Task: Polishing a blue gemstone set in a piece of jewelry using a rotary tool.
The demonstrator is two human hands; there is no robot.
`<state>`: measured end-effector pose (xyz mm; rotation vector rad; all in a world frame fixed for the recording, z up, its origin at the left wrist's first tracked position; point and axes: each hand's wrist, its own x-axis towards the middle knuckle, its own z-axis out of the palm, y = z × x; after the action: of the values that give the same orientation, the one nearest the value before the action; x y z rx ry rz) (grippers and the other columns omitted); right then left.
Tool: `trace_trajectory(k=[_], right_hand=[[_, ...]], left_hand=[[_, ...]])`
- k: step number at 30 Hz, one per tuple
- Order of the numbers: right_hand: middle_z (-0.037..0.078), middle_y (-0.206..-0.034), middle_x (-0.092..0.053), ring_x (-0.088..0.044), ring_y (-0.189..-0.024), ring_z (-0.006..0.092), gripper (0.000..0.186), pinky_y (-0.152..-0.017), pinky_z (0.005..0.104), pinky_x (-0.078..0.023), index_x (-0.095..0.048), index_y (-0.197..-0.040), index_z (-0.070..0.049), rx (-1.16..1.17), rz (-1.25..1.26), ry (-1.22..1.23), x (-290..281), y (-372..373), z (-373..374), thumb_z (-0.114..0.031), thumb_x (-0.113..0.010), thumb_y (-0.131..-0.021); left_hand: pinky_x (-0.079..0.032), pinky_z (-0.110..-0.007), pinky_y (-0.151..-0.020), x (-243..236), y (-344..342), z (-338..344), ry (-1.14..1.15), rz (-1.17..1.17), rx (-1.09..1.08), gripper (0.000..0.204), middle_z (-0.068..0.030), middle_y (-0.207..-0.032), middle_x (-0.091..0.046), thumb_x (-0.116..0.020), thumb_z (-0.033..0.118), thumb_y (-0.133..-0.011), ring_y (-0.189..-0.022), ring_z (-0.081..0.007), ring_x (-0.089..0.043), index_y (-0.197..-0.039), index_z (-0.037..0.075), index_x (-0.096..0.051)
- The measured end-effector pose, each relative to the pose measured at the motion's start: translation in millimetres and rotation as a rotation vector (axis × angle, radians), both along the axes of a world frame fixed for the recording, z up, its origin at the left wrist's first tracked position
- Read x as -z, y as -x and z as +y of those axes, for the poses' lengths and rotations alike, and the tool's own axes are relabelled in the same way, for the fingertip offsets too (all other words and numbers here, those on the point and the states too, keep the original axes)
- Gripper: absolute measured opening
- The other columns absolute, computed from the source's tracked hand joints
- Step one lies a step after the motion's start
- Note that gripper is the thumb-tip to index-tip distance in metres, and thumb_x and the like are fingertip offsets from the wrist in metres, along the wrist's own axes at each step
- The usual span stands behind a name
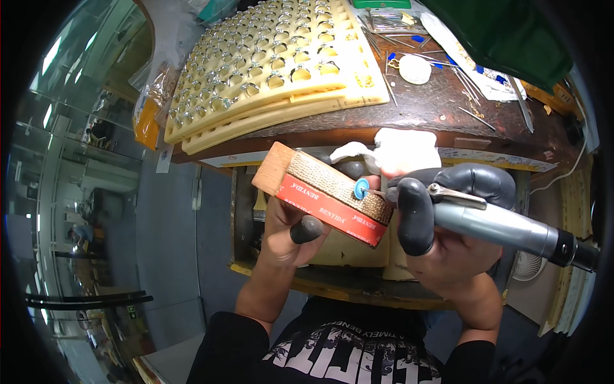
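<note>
My left hand (286,238) is closed round a wooden block (271,168) from below, its thumb in a black finger cot. The block is wrapped in a rough, woven-looking tan strip (320,176) and a red printed band (320,209). In my right hand (464,259), with black cots on the fingers, lies a grey rotary handpiece (499,224) with a metal lever. Its small blue disc (362,188) meets the tan strip near the block's right end; whether it spins I cannot tell. White cloth or tissue (407,150) shows just behind the block.
Stacked cream trays (275,105) with many rings stand on the dark wooden bench (422,109). To their right lie a round white piece (415,68), metal tools (476,119) and a green cloth (511,38). An opened drawer (345,291) lies beneath my hands.
</note>
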<state>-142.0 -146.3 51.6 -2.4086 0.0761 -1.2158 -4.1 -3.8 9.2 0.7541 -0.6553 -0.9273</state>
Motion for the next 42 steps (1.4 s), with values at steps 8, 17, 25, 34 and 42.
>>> trace_trajectory(k=[8, 17, 25, 34, 42], right_hand=[[0.000, -0.102, -0.062, -0.061, -0.089, 0.0172, 0.043, -0.078, 0.0346, -0.049, -0.056, -0.121, -0.015, 0.035, 0.110, 0.072, 4.2, 4.8, 1.4, -0.008, -0.063, -0.079], [0.001, -0.103, -0.063, -0.061, -0.090, 0.0179, 0.037, -0.079, 0.0350, -0.048, -0.061, -0.116, -0.015, -0.059, 0.100, -0.218, 1.4, 3.5, 2.9, -0.011, -0.064, -0.080], [0.001, -0.101, -0.064, -0.061, -0.090, 0.0177, 0.036, -0.079, 0.0333, -0.048, -0.061, -0.116, -0.016, -0.022, 0.073, -0.122, -3.4, 4.0, 3.7, -0.010, -0.063, -0.080], [0.003, -0.105, -0.063, -0.062, -0.095, 0.0200, 0.038, -0.085, 0.0355, -0.048, -0.058, -0.118, -0.014, 0.016, 0.149, 0.058, 5.8, 5.8, 1.7, -0.010, -0.062, -0.081], [0.002, -0.103, -0.064, -0.062, -0.095, 0.0168, 0.033, -0.083, 0.0319, -0.049, -0.062, -0.113, -0.012, -0.100, 0.023, -0.109, 0.5, 1.3, -0.3, -0.008, -0.064, -0.081]], left_hand=[[-0.033, -0.051, -0.108, 8.1, -4.2, -0.5, 0.032, -0.042, -0.015, 0.071, -0.0177, -0.132, -0.045, -0.067, 0.025, -0.080, -0.127, -0.0354, -0.042, -0.137, 0.003, -0.032], [-0.033, -0.051, -0.108, 4.1, -2.3, -2.6, 0.049, 0.001, -0.003, 0.068, -0.0182, -0.133, -0.046, -0.068, 0.023, -0.079, -0.127, -0.0346, -0.042, -0.135, 0.004, -0.035], [-0.033, -0.051, -0.108, 7.3, -2.4, -2.0, 0.033, -0.001, -0.022, 0.068, -0.0176, -0.131, -0.046, -0.068, 0.024, -0.079, -0.126, -0.0348, -0.043, -0.135, 0.004, -0.035], [-0.033, -0.051, -0.109, 1.1, -1.0, -4.8, 0.049, 0.002, 0.004, 0.071, -0.0172, -0.132, -0.046, -0.068, 0.023, -0.078, -0.127, -0.0335, -0.042, -0.136, 0.003, -0.033], [-0.033, -0.049, -0.109, 0.5, 0.3, -5.2, 0.042, 0.008, -0.010, 0.071, -0.0175, -0.131, -0.046, -0.069, 0.024, -0.078, -0.126, -0.0333, -0.043, -0.136, 0.004, -0.033]])
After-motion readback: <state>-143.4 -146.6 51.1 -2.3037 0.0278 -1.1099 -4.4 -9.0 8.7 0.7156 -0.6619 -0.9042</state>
